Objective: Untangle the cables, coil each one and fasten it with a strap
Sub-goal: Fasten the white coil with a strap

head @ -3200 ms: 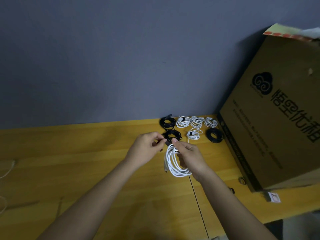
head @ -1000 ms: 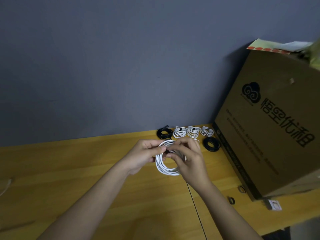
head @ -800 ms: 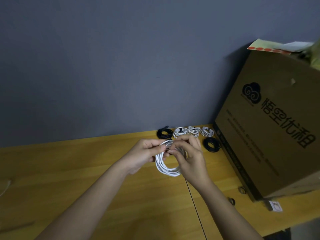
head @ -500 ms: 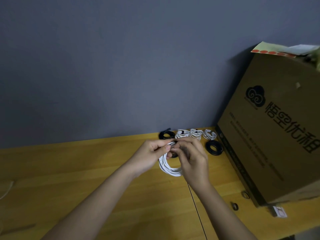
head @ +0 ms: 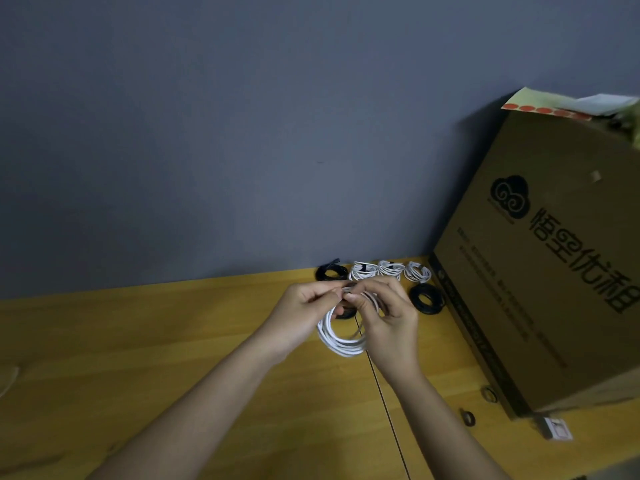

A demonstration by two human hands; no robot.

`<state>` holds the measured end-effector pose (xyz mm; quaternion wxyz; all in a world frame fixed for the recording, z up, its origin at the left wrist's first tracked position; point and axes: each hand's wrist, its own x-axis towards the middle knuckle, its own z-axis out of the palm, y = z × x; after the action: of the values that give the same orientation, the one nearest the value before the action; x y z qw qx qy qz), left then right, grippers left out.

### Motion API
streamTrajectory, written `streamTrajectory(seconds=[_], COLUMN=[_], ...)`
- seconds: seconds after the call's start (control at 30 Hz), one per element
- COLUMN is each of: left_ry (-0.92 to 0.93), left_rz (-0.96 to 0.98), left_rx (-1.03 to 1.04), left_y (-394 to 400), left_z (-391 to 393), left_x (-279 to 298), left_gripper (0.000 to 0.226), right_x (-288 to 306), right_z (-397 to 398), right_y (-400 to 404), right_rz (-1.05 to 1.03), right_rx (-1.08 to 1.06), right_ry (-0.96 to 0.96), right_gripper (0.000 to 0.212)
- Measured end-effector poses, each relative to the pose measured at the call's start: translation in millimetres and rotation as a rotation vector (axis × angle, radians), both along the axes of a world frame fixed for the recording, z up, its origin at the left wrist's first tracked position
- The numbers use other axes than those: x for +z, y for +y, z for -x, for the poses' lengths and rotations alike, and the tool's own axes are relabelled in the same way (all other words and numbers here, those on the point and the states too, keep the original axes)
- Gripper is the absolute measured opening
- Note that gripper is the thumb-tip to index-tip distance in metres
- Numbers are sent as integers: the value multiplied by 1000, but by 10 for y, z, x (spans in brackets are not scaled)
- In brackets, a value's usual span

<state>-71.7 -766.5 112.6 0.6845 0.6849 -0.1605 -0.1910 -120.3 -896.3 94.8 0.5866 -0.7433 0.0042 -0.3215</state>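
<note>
Yellow wooden table [head: 138, 358]: coiled black cables [head: 426, 298] and coiled white cables [head: 391, 269] are laid by brown cardboard box [head: 540, 271].

Four white coils [head: 341, 336] (one held) — three black coils [head: 427, 299], one box [head: 554, 271].

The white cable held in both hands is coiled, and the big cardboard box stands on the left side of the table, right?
Not quite. The head view shows the cardboard box on the right side of the table, not the left. The coiled white cable is indeed held by both hands, left hand and right hand.
</note>
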Motion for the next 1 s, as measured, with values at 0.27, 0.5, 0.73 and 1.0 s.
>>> streamTrajectory(seconds=[0.27, 0.5, 0.73, 1.0], left_ry=[-272, -442, -517, -880], left_rz=[-149, -297, -341, -341], left_rx=[-48, -152, -251, -108], left_y=[53, 168, 238, 212], left_z=[8, 5, 2, -118], left_x=[33, 5, 94, -125], left_gripper=[30, 34, 28, 13], right_x=[155, 277, 308, 271], right_z=[-10, -13, 16, -17], right_y=[-1, -133, -136, -134], right_rz=[-211, -352, -446, -483], right_rx=[85, 238, 265, 230], right_ry=[150, 342, 383, 449], right_gripper=[35, 37, 35, 28])
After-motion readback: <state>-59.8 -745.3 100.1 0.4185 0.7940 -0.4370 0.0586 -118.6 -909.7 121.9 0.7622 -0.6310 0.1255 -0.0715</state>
